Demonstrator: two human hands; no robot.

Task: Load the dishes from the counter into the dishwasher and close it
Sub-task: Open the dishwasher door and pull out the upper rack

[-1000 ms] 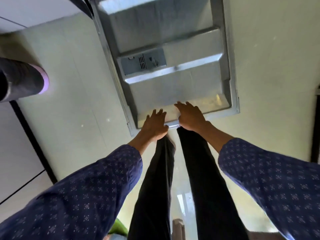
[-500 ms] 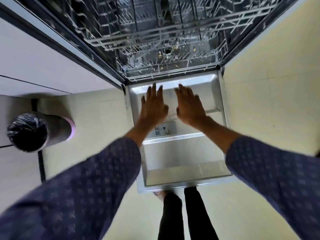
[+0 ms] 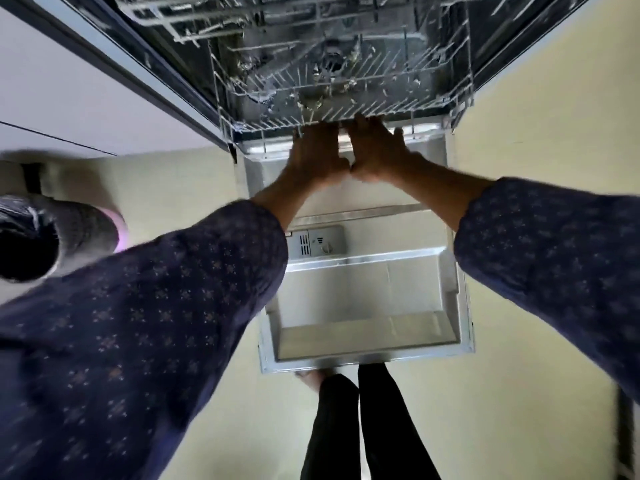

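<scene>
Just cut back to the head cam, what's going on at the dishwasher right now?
The dishwasher door lies fully open. The person leans over it, left hand and right hand side by side at the front edge of the lower rack, fingertips hidden under its rim. No dishes show in the rack. A lined bin stands on the floor to the left.

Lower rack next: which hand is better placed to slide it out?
Neither clearly: left hand and right hand both reach the lower rack front edge, side by side over the open door. Probably both together.
</scene>
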